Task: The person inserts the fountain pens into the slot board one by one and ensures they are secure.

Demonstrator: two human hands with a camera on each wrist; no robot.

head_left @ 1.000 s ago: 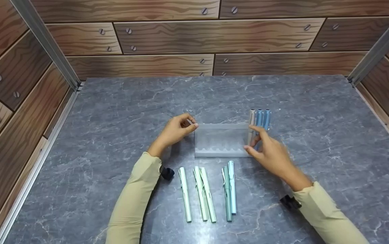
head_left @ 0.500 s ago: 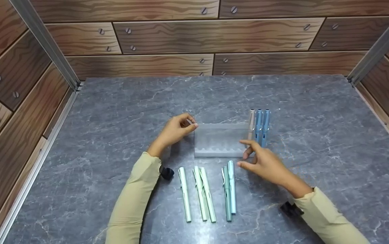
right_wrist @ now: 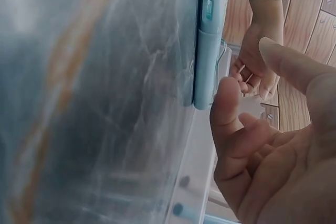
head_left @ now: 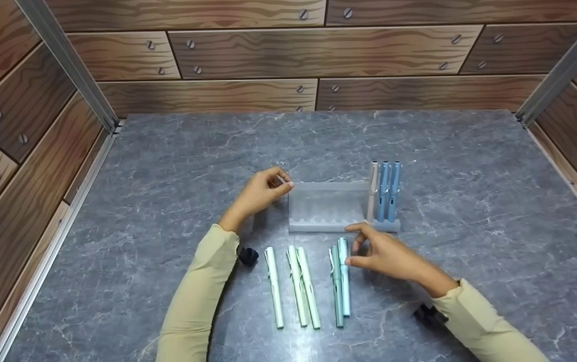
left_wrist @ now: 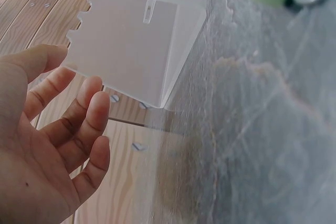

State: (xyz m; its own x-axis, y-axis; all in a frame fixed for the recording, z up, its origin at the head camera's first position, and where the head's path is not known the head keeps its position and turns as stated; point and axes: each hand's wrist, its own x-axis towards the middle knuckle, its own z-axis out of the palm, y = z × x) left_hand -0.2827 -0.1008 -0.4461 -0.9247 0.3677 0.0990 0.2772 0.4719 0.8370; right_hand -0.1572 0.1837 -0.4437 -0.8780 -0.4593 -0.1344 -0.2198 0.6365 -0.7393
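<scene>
A clear plastic pen rack (head_left: pixel 328 203) with notched edges stands mid-table. Its upper left corner is pinched between thumb and index finger of my left hand (head_left: pixel 264 191); in the left wrist view the other fingers of that hand (left_wrist: pixel 63 124) curl loosely. Three pens lean in the rack's right end: a beige pen (head_left: pixel 372 191) and two blue pens (head_left: pixel 384 191). My right hand (head_left: pixel 389 254) hovers by the cap of a light blue pen (head_left: pixel 344 281), thumb and fingers apart. The right wrist view shows a gap between that hand (right_wrist: pixel 278 145) and the pen (right_wrist: pixel 208 56).
A dark green pen (head_left: pixel 337 291) lies against the light blue one. Farther left are pale green pens: a single pen (head_left: pixel 274 289) and a pair (head_left: pixel 297 286). The grey marbled table (head_left: pixel 192 146) ends at wood-patterned walls (head_left: pixel 248 55) at the back and sides.
My right hand has left the beige pen in the rack and moved down and slightly left to the light blue pen. The left hand has stayed at the rack's corner.
</scene>
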